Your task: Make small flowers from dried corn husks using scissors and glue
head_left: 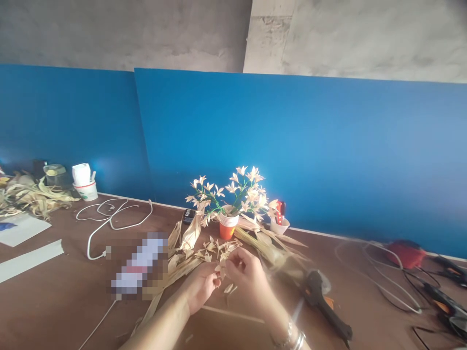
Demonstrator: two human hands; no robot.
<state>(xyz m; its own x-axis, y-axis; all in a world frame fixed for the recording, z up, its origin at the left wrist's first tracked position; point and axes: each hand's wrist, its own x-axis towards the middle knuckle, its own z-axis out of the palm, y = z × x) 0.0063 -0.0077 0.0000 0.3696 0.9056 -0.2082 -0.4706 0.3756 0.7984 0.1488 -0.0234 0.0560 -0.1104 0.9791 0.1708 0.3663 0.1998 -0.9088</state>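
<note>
Low over the brown table, my left hand (203, 286) pinches a small pale corn husk flower (220, 270) between thumb and fingers. My right hand (247, 270) is closed in a pinch right beside that flower; whatever sits in its fingertips is too small to make out. Loose husk petals and small flowers (209, 245) lie just beyond both hands. Behind them stands an orange and white paper cup (227, 227) with green-stemmed husk flowers (251, 190) in it. Strips of dried corn husk (191, 237) spread on either side of the cup.
A black glue gun (323, 306) lies right of my right arm, with more tools (447, 304) and cables farther right. A white cable (109, 218) and a blurred-out object (140, 265) lie left. A blue partition (292, 146) borders the table's back.
</note>
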